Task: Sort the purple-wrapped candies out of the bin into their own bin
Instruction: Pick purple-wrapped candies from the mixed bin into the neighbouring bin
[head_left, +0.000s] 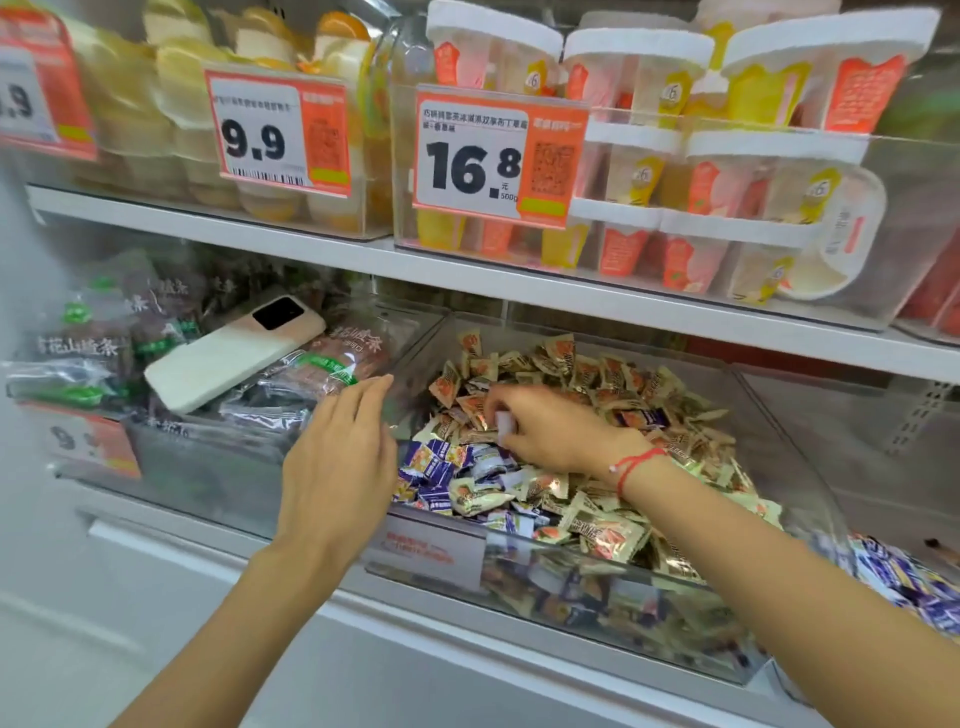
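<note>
The right hand (545, 423) reaches into the clear bin (779, 431) and its curled fingers pinch a small pale wrapper, whose colour I cannot tell. The left hand (337, 457) hovers at the bin's left edge with straight fingers, holding nothing. Purple candies (441, 465) lie at the front left among beige candies (597, 525). More purple ones fill the next bin (904, 577) to the right.
</note>
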